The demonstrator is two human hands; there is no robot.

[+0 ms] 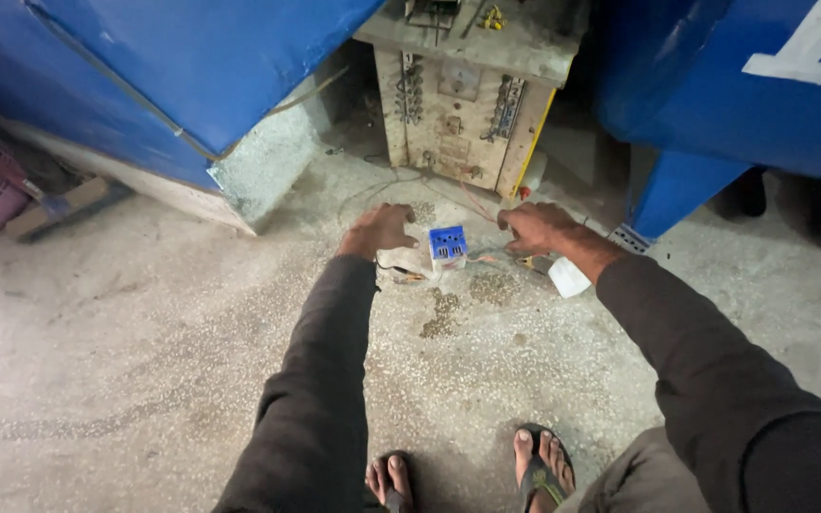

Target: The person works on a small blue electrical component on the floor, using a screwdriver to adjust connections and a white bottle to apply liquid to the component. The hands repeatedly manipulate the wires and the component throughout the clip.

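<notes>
Sandalled feet [467, 475] stand near; farther off, the left hand [379, 228] and right hand [536, 226] reach down with loose, empty grips flanking a small blue box [448, 245] on the floor [144, 332]. Next, likely closing on it carefully among thin wires [486, 214].

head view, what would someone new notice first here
First, the two dark-sleeved arms reaching down to a small blue and white box on the speckled concrete floor, the left hand and right hand either side of it. Behind stands a dusty old panel with coils and loose wires, wedged between large blue bodies. At the bottom edge, feet in sandals.
</notes>
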